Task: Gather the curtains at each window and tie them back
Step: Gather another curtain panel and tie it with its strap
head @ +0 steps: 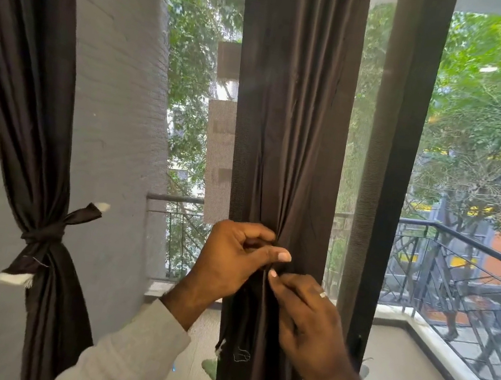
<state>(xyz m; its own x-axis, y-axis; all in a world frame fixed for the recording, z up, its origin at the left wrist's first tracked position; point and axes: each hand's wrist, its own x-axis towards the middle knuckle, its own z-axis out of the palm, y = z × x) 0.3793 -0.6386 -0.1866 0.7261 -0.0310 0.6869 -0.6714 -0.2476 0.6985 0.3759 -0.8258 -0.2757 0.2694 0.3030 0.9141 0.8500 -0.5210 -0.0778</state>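
Curtains: the left curtain (55,164) is already tied back — the middle curtain (288,131) is not, the left hand (233,261) and right hand (306,312) both pinching its gathered folds.

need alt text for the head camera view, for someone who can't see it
Both hands, the left hand and right hand, pinch the gathered middle curtain at waist height. To the left, a second dark curtain is already cinched with a knotted tie. A balcony railing and trees show outside.
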